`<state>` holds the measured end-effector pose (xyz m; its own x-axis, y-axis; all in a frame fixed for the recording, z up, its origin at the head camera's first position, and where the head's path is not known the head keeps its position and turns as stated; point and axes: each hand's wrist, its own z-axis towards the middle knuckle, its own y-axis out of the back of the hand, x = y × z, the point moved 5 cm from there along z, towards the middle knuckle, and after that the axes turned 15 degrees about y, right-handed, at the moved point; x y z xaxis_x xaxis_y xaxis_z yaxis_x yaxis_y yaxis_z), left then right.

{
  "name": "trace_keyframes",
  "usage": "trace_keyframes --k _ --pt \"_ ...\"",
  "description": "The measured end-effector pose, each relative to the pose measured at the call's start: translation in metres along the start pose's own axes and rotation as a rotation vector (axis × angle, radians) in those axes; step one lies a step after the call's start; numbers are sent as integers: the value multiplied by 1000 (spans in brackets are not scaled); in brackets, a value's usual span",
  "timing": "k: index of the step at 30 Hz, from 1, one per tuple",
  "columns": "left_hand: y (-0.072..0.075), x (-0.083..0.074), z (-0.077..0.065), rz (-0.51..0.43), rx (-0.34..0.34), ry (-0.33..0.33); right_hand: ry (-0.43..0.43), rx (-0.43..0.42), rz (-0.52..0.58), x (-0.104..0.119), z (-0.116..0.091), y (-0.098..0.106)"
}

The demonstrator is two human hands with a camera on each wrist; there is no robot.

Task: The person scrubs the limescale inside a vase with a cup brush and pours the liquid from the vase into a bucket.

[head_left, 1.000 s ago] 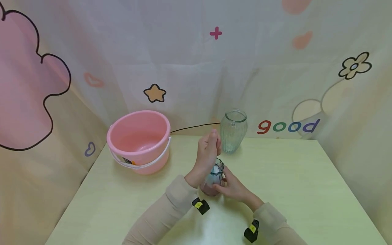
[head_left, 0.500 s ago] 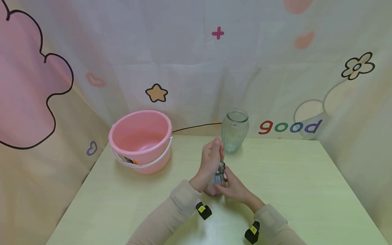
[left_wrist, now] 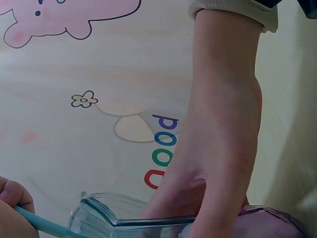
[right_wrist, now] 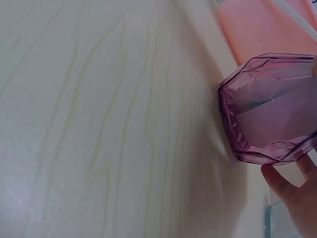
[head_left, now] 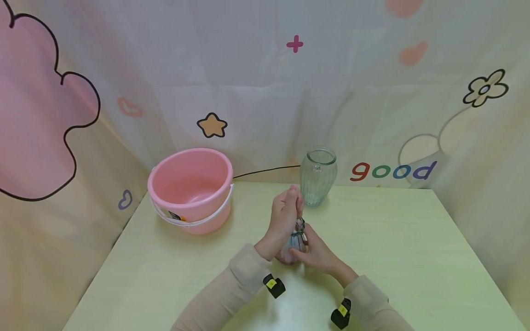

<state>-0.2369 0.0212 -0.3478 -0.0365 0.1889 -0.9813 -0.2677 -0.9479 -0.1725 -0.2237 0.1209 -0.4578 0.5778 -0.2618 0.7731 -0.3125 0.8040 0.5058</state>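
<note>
My left hand (head_left: 283,216) grips a light-blue rod (left_wrist: 47,225), which runs from the fist into the mouth of a small glass vase (right_wrist: 272,111). The rod's far end is inside the glass, and a pale shape shows through the wall. Faceted purple at the bottom, the vase turns clear blue toward its flared, scalloped mouth. It leans in the grip of my right hand (head_left: 316,252), whose fingers and thumb wrap its body from the right side. In the right wrist view, the vase base is tilted toward the camera above the table, with fingertips (right_wrist: 282,183) along its lower side.
A pink bucket (head_left: 151,188) with a white handle stands at the back left. Behind the hands, close to the printed backdrop curtain (head_left: 256,69), is a tall ribbed clear glass vase (head_left: 316,181). The pale table (head_left: 393,257) extends to both sides.
Over the last second my left fist has moved down toward the small vase's mouth, covering more of its neck. The right hand keeps its hold. The head view has shifted slightly.
</note>
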Motion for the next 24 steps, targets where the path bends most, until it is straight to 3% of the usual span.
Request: trace_keyframes --k 15,17,24 --pt "0 -30 3 8 -51 -11 -1 -9 -24 2 1 -1" --pt "2 -27 6 7 -55 -3 15 -14 -37 2 2 -2" --pt "4 -9 17 13 -73 -13 18 -43 -53 -33 -2 -8"
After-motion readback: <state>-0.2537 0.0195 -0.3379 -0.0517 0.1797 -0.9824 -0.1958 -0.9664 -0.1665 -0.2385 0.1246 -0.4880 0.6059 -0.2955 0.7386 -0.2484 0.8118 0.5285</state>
